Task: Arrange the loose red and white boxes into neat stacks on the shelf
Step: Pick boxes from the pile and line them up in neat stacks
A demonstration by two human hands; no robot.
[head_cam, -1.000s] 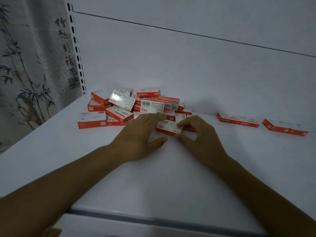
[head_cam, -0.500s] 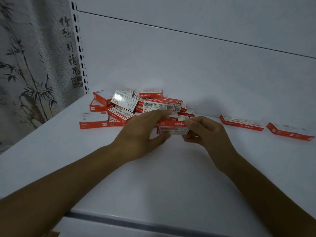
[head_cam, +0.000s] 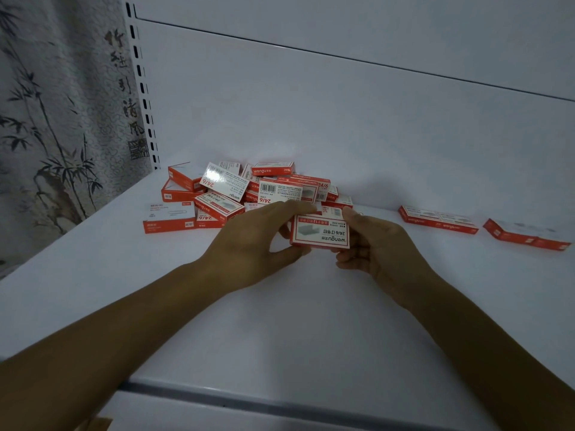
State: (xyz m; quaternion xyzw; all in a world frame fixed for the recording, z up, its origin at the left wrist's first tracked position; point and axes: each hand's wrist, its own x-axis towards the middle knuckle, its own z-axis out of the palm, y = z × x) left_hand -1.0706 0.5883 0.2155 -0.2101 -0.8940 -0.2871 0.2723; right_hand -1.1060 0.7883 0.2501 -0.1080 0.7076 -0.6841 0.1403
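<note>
Both hands pinch one red and white box [head_cam: 320,233] between them at centre frame. My view shows the left hand [head_cam: 258,241] with its thumb under the lower left corner and fingers over the top edge. The right hand [head_cam: 379,247] has its thumb on the right edge and fingers curled beneath.

Half a second back the box sat edge-on and low, red side up. Now it's tipped, white printed face toward the camera, clear of the shelf [head_cam: 280,321].

The pile [head_cam: 242,194] behind the hands, centre left, hasn't changed, and the flat boxes [head_cam: 438,219] at mid right are in the same spots.

Hidden: the left fingers cover the pile's front boxes. I can't tell if a second box sits under the held one. Both forearms run off the bottom edge, and the small print on most boxes is unreadable.
</note>
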